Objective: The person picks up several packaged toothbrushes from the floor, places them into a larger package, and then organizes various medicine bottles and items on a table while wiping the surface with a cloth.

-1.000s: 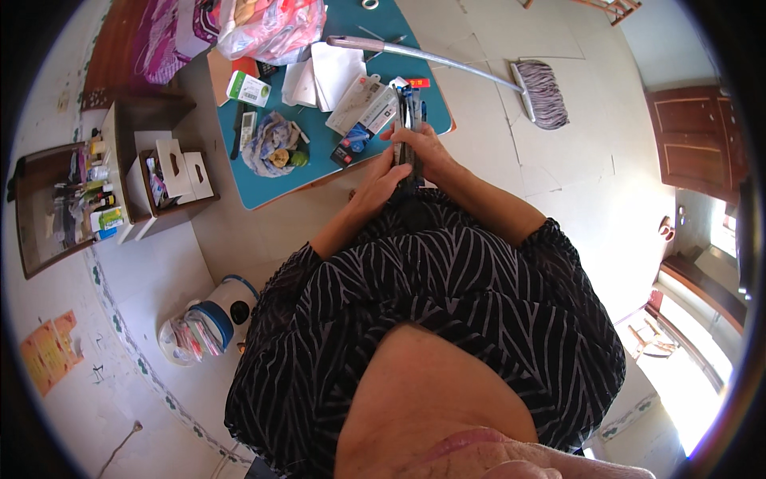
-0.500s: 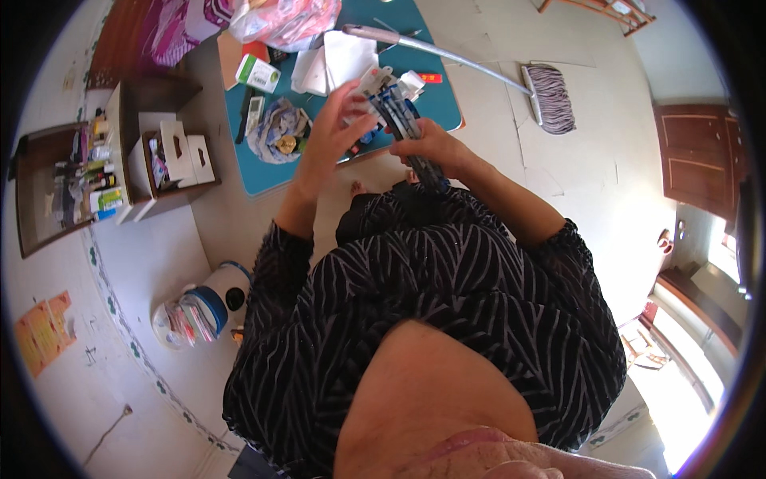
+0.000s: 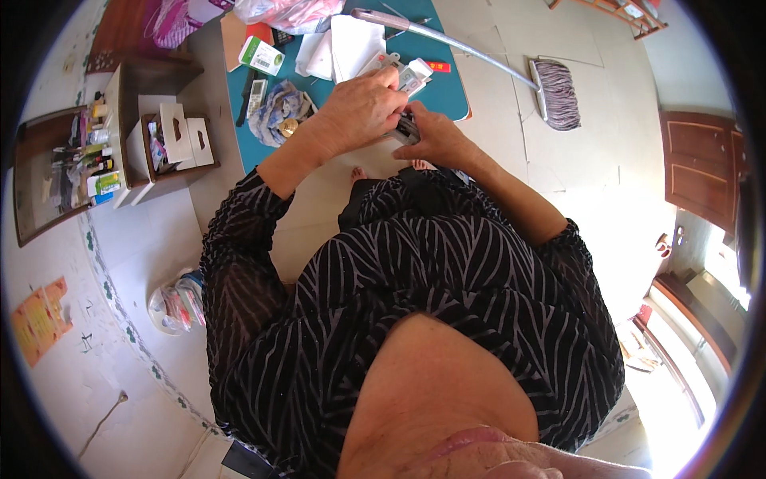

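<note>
Pen bundle (image 3: 406, 130), one, count of pens inside not tellable, sits between the two hands just off the near edge of one teal table (image 3: 249, 152), gripped by the right hand (image 3: 437, 137), its fingers and thumb bent close round it. Left hand (image 3: 363, 108), fingers curled in, lies against the upper end; whether it has hold of anything cannot be told. On the tabletop: one green-and-white box (image 3: 262, 55), one crumpled cloth (image 3: 275, 112), one small red packet (image 3: 438, 67); beyond, one mop (image 3: 557, 94).
</note>
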A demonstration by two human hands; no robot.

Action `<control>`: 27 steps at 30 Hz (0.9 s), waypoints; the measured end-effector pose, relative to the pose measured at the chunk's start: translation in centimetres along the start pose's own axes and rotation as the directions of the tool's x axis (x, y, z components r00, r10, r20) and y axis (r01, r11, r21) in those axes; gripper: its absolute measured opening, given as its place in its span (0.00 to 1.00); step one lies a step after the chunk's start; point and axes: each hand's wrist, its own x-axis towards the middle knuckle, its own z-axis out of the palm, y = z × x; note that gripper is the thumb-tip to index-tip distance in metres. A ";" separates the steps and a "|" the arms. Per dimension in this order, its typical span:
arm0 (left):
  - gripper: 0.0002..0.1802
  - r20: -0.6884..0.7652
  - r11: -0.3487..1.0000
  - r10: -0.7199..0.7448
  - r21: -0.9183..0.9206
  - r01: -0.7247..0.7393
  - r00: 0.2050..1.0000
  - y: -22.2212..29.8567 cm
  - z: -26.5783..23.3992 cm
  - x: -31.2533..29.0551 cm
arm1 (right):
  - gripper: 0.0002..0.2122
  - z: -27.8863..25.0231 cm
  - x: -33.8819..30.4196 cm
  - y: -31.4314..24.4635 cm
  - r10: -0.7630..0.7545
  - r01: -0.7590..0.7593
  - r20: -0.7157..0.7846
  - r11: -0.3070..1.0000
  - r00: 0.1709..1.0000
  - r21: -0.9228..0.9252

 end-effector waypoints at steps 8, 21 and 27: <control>0.05 -0.274 0.999 0.032 0.005 -0.032 0.961 -0.4 2.4 -0.4 | 0.38 0.3 0.5 1.3 0.007 -0.005 -0.010 0.992 1.000 0.130; 0.09 -0.428 0.758 -0.572 -0.601 0.252 0.700 -1.5 4.6 -0.5 | 0.34 1.2 0.9 1.0 0.016 0.012 -0.218 0.992 0.976 0.129; 0.17 -0.348 0.783 -0.465 -0.591 0.194 0.814 -3.2 3.1 -0.2 | 0.38 0.5 1.4 0.7 0.000 0.036 -0.127 0.959 0.992 0.281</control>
